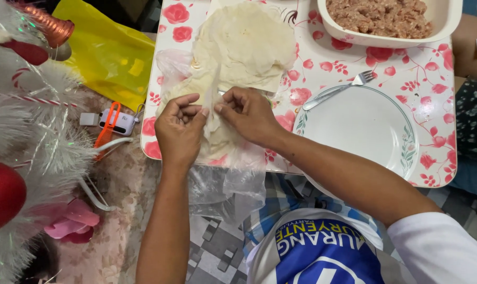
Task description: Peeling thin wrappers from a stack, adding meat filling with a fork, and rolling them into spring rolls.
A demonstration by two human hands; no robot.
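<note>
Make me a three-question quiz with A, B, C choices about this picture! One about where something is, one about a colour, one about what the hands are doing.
1. Where does the fork lie?
A. on the plate's rim
B. in the bowl
C. on the floor

2. What colour is the comb?
A. blue
B. orange
C. black

3. What are the two hands doing?
A. resting flat on the plate
B. holding the fork
C. pinching a thin wrapper

Answers:
1 A: the fork leans across the upper left edge of the white plate.
2 B: the comb left of the tray is orange.
3 C: the left hand and right hand pinch a wrapper from the pale stack.
</note>
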